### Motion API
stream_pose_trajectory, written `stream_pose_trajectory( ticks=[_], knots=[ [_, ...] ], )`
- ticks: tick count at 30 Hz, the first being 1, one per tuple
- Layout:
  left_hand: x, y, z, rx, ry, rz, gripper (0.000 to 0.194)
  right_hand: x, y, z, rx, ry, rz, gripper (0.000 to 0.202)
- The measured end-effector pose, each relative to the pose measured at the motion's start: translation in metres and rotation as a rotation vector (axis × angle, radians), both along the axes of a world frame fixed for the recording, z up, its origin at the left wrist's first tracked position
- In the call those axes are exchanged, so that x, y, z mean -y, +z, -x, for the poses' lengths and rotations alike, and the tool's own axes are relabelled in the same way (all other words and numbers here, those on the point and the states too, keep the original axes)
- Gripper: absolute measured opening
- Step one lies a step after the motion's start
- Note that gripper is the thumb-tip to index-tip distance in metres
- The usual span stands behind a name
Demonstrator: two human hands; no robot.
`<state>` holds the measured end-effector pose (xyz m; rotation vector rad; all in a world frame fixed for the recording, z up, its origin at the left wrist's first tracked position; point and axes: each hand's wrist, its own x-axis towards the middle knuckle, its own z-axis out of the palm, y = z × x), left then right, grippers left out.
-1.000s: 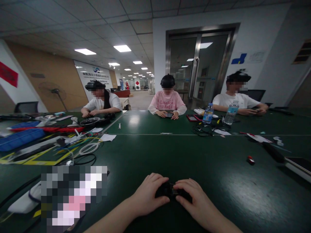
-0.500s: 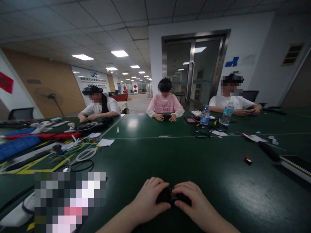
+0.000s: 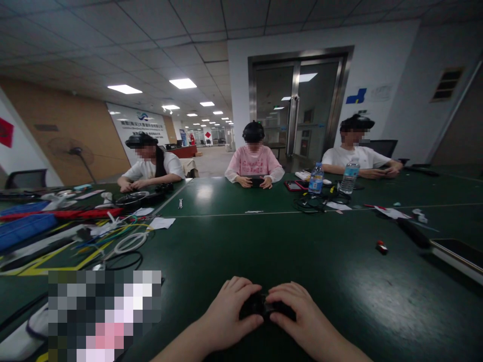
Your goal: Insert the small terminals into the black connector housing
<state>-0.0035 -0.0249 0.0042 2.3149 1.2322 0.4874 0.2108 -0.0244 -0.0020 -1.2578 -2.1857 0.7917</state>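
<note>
Close in front of me, a small black object (image 3: 257, 304) is held between both hands, low over the green table (image 3: 271, 251). My left hand (image 3: 231, 307) grips its left end, fingers curled over the far side and thumb on the near side. On the opposite end, my right hand (image 3: 296, 305) is closed the same way. The two hands are almost touching at the thumbs. Much of the black object is hidden under my fingers, so I cannot make out its kind; only its dark middle shows.
Cables (image 3: 130, 243), a blue tray (image 3: 28, 231) and tools crowd the left side. A small red-and-black item (image 3: 381, 247) and a phone-like slab (image 3: 458, 256) lie to the right. Across the table stand water bottles (image 3: 316, 178); three people sit there, one in a pink top (image 3: 255, 163).
The view has shifted slightly, so the surroundings sit a little further left. Both hands keep nearly the same hold on the black object.
</note>
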Motion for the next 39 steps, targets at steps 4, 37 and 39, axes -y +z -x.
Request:
stream_pose_trajectory(
  ticks=[4,37,39],
  knots=[
    [0.0004,-0.0007,0.0003,-0.008,0.001,0.010,0.042,0.0009,0.0003,-0.0001,-0.004,0.006,-0.014,0.022],
    [-0.0007,0.0024,-0.0008,-0.041,-0.015,0.018,0.041,0.0013,0.0016,0.0002,0.006,0.005,-0.017,0.023],
    [-0.0010,0.0017,-0.0003,-0.038,-0.017,0.015,0.041,0.0009,0.0012,0.0003,0.007,0.012,-0.024,0.023]
  ],
)
